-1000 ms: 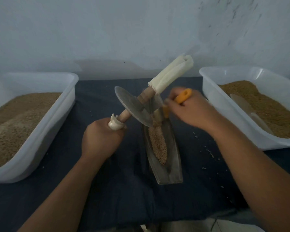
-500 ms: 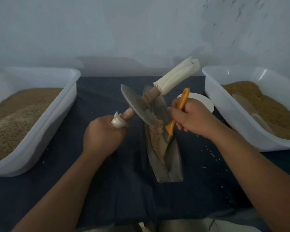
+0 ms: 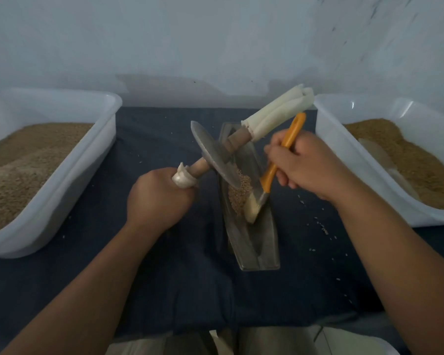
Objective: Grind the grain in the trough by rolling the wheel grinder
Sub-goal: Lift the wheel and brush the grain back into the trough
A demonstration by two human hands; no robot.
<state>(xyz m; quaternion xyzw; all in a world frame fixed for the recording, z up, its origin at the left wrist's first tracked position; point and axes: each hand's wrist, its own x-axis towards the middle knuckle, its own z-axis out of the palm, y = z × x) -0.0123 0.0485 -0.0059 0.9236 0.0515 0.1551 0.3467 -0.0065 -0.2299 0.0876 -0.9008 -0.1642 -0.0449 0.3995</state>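
Over the trough point(image 3: 264, 242), the left hand point(image 3: 157, 198) is gripping the tilted wheel grinder point(image 3: 215, 157), the right hand point(image 3: 308, 167) gripping a brush point(image 3: 269, 178) at the grain point(image 3: 237, 198).

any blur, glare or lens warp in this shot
Head view: dim, bluish, even light, with a soft shadow on the wall behind the wheel grinder. Head view: the wide-angle lens bows the rims of the left tub and right tub; small glints sit on the right tub's far wall. Head view: the right hand and brush look slightly soft, not smeared.
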